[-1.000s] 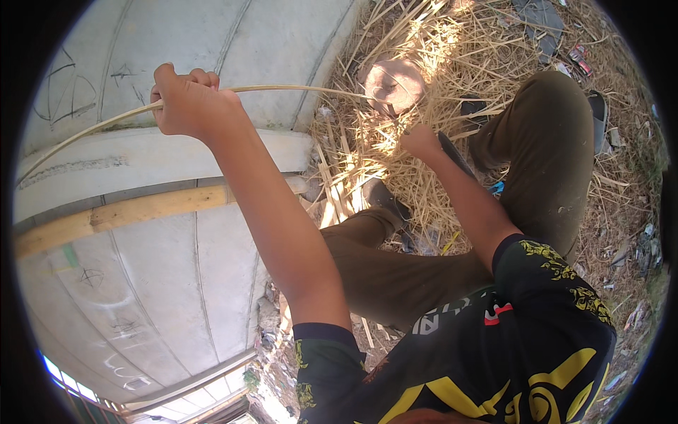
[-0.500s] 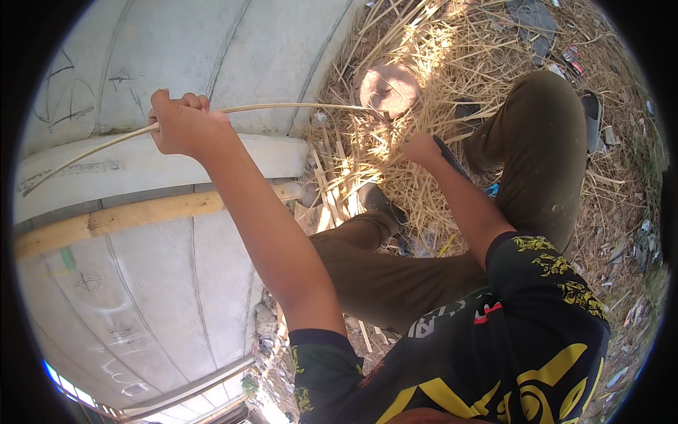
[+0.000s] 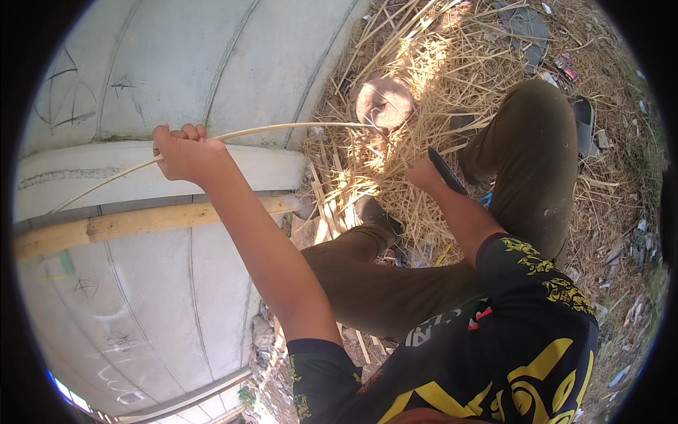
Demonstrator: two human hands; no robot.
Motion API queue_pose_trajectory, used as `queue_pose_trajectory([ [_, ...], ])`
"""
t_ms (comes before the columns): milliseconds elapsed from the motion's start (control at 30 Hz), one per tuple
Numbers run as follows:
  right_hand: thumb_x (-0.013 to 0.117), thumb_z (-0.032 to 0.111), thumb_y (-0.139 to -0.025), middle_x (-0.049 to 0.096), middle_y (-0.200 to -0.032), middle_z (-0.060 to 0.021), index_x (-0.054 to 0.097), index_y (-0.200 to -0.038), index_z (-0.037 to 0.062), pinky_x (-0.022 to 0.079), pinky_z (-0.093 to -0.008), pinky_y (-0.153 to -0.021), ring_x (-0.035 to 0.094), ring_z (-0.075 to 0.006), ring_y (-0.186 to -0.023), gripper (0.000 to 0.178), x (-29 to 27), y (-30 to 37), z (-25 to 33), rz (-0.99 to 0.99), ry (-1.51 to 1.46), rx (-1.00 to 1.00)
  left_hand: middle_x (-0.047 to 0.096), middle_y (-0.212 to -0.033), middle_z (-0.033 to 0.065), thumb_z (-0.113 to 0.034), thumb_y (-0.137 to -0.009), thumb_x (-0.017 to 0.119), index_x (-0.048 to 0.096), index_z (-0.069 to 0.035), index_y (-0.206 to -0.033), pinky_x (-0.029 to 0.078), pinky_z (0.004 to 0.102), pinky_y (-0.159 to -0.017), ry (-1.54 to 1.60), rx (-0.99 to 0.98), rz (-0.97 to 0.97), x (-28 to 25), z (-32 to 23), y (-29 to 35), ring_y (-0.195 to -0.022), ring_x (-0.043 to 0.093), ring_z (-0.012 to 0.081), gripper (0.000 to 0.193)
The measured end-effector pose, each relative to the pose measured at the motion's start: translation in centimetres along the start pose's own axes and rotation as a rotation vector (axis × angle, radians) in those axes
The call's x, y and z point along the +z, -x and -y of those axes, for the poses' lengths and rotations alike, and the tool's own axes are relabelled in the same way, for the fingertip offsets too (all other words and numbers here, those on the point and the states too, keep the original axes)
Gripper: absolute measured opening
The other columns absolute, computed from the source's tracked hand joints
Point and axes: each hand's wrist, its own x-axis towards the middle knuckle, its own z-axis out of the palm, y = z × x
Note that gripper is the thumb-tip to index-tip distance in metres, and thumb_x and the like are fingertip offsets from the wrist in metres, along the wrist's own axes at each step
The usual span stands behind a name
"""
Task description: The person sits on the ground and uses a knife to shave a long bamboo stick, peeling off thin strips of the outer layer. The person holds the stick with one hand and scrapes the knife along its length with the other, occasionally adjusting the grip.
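Observation:
My left hand is raised in front of the pale wall, its fingers closed around a thin bamboo strip. One end of the strip droops to the lower left. The other bows gently right to a round reddish block on the ground. Low between my legs, my right hand is closed on a tool with a long dark handle, which lies back along my forearm. The tool's working end is hard to make out among the straw-coloured shavings beside the block.
To the left stands a grey panelled wall with a light ledge, and a yellowish bamboo pole runs along it. My bent knees frame the work spot. A grey flat scrap and bits of litter lie at the far right.
My left hand has come slightly lower, and the strip's drooping end has slid right and down. The right hand has shifted a little downward with the tool still in it.

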Motion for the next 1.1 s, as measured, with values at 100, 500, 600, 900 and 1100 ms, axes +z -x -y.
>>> queue_pose_trajectory([
  [100, 0.068, 0.033, -0.08, 0.07, -0.086, -0.0262, 0.07, -0.093, -0.0085, 0.054, -0.045, -0.074, 0.07, -0.0366, -0.079, 0.044, -0.8, 3.2, 1.4, 0.066, -0.028, 0.059, 0.021, -0.062, -0.0016, -0.004, -0.081, 0.06, 0.036, -0.007, -0.085, 0.02, 0.0327, -0.051, -0.009, 0.017, -0.006, -2.6, 0.5, -1.3, -0.052, 0.019, 0.0134, 0.024],
  [500, 0.069, 0.032, -0.08, 0.067, -0.069, -0.0183, 0.072, -0.089, 0.0048, 0.055, -0.0461, -0.07, 0.068, -0.037, -0.07, 0.029, -4.2, 9.4, 13.6, -0.051, -0.131, -0.547, 0.021, -0.057, -0.0024, -0.005, -0.081, 0.063, 0.04, -0.006, -0.086, 0.02, 0.0309, -0.05, -0.039, 0.008, 0.051, -1.4, -0.2, -0.1, -0.05, 0.018, 0.0116, 0.024],
  [600, 0.07, 0.032, -0.08, 0.067, -0.069, -0.0172, 0.072, -0.091, 0.0056, 0.054, -0.0463, -0.069, 0.069, -0.0368, -0.07, 0.029, -3.7, 8.7, 13.6, -0.098, -0.168, -0.601, 0.021, -0.056, -0.0026, -0.007, -0.082, 0.064, 0.04, -0.006, -0.082, 0.019, 0.0304, -0.049, -0.056, 0.015, 0.11, -1.5, -0.7, 0.4, -0.049, 0.018, 0.0112, 0.024],
  [900, 0.07, 0.037, -0.08, 0.068, -0.071, -0.0165, 0.071, -0.094, 0.0043, 0.055, -0.0465, -0.068, 0.069, -0.0363, -0.07, 0.036, -3.0, 8.3, 12.5, -0.073, -0.11, -0.515, 0.02, -0.052, -0.0034, -0.009, -0.083, 0.067, 0.035, -0.012, -0.069, 0.018, 0.0294, -0.048, -0.045, 0.017, 0.154, -0.8, -1.9, 2.8, -0.046, 0.017, 0.0097, 0.034],
  [1100, 0.07, 0.035, -0.079, 0.068, -0.068, -0.0164, 0.072, -0.094, 0.0052, 0.055, -0.046, -0.065, 0.068, -0.036, -0.066, 0.033, -2.5, 8.2, 12.4, -0.166, -0.146, -0.606, 0.022, -0.052, -0.0037, -0.008, -0.083, 0.066, 0.037, -0.011, -0.073, 0.019, 0.029, -0.048, -0.038, 0.052, 0.149, -0.5, -1.6, 3.2, -0.046, 0.019, 0.0095, 0.031],
])
